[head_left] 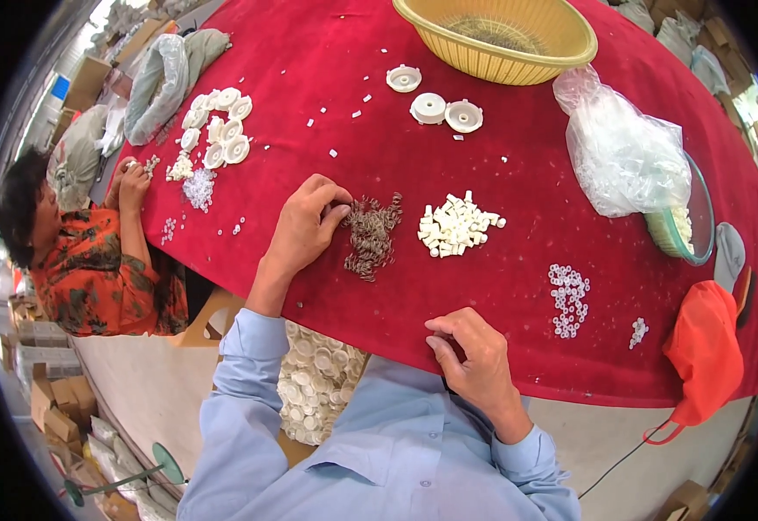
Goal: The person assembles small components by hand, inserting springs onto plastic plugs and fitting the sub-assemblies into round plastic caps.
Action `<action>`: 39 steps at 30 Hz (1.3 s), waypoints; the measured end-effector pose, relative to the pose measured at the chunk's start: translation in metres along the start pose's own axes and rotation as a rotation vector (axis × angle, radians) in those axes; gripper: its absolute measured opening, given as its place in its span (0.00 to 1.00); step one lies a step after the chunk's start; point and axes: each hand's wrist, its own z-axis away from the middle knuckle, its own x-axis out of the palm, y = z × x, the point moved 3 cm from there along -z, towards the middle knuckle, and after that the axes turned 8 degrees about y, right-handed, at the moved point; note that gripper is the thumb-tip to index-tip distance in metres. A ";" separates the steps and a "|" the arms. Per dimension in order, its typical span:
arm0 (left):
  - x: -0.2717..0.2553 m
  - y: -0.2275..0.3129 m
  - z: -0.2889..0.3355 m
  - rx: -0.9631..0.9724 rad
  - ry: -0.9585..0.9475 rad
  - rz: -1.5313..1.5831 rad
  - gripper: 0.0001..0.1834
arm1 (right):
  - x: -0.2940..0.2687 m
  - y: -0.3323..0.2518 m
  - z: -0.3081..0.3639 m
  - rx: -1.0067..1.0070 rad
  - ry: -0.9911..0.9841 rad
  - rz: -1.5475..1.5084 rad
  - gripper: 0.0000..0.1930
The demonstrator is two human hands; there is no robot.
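My left hand [305, 224] is over the red cloth, its thumb and forefinger drawn together at the edge of a heap of small metal springs [370, 234]. Whatever is between those fingertips is too small to make out. Close to the table's near edge, my right hand [474, 356] is curled, thumb and forefinger tips near each other; anything in them cannot be made out. A pile of small cream plastic plugs [459, 226] sits right of the springs. Farther right, small clear rings [568, 300] are spread out, with a smaller cluster of clear pieces [638, 333] beside them.
White round caps [428, 108] and a yellow basket [500, 39] stand at the far side. A plastic bag [626, 152], a tilted glass bowl [700, 208] and a red cap [705, 352] are on the right. A co-worker [92, 252] sits left; more caps [314, 382] fill a container below.
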 end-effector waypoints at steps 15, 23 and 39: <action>-0.009 -0.028 -0.026 -0.113 0.251 0.294 0.08 | -0.005 0.000 0.004 -0.023 0.009 -0.014 0.11; -0.011 -0.038 -0.021 -0.280 0.272 0.419 0.05 | -0.008 0.003 0.005 0.008 0.010 -0.007 0.11; -0.005 0.061 0.022 -0.230 0.042 0.808 0.06 | -0.018 0.008 -0.003 0.155 0.145 -0.162 0.15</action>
